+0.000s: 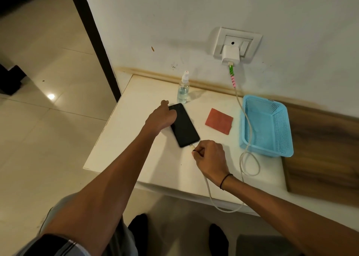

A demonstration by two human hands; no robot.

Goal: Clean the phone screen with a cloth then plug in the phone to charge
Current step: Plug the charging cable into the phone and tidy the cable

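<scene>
1. The phone [183,125] lies flat, screen up and dark, on the white surface [136,150], set at a slant.
2. The left hand [160,117] presses down on the phone's far end, fingers spread flat over it; its grip is released, clasping nothing.
3. The right hand [210,159] has its grip pinched on the plug of the charging cable [208,189], which meets the phone's near edge.
4. The cable loops off the surface's front edge, crosses the blue basket [272,127] and rises to the white charger [230,55] in the wall socket [236,42].
5. The red cloth [219,121] lies flat between phone and basket.
6. A spray bottle [183,89] stands just behind the phone.
</scene>
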